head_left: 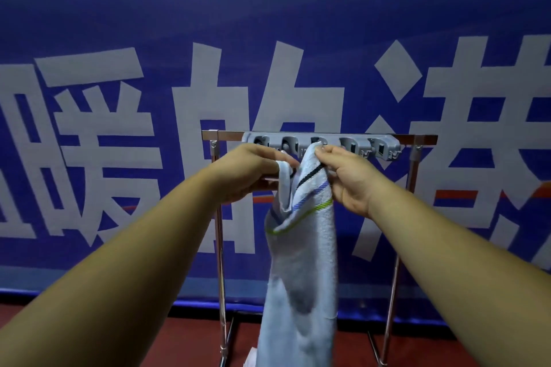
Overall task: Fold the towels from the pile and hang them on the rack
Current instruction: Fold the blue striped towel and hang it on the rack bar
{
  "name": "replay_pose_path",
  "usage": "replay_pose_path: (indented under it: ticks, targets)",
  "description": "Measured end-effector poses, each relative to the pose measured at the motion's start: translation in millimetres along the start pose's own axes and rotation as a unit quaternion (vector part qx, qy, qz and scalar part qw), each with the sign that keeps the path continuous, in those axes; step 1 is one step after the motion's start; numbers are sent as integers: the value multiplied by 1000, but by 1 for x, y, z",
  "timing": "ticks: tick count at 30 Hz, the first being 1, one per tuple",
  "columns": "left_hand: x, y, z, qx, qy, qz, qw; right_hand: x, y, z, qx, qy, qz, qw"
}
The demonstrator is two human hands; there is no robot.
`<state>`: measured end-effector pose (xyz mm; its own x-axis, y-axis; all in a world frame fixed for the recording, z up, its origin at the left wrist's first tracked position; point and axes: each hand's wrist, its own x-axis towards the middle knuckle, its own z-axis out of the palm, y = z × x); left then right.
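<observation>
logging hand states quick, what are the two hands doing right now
Left hand: gripping the upper edge of the pale blue striped terry towel.
Right hand: pinching the same towel's top corner.

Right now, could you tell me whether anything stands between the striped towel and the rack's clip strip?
Nothing visible does. The left hand and right hand pinch the pale striped terry towel with its top corner at the grey plastic clip strip on the metal rack.

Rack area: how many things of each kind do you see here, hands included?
Hands: 2, left hand and right hand
Striped towel: 1
Metal rack: 1
Grey clip strip: 1
Total: 5
White scrap at bottom edge unclear, not counted.
</observation>
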<state>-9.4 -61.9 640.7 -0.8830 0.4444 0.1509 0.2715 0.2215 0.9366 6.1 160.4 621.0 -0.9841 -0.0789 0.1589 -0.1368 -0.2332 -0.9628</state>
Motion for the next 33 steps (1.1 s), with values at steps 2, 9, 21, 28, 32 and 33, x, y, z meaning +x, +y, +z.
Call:
replay_pose_path:
  ticks: [2, 9, 21, 28, 32, 33]
  targets:
    - [-4, 7, 3, 13, -5, 8, 1000, -1, 2, 1, 17, -26, 18, 999]
    - [-3, 13, 7, 11, 42, -12, 999, -6, 15, 3, 60, -96, 38, 993]
    - [7, 2, 14, 22, 105, 39, 993, 2, 26, 6, 26, -9, -17, 999]
    - [12, 4, 19, 16, 118, 50, 992, -1, 16, 11, -1, -10, -40, 999]
    - [11, 6, 18, 16, 120, 52, 991, 3, 14, 14, -46, 13, -42, 998]
    - [10, 6, 17, 22, 124, 53, 991, 3, 14, 15, -56, 26, -42, 997]
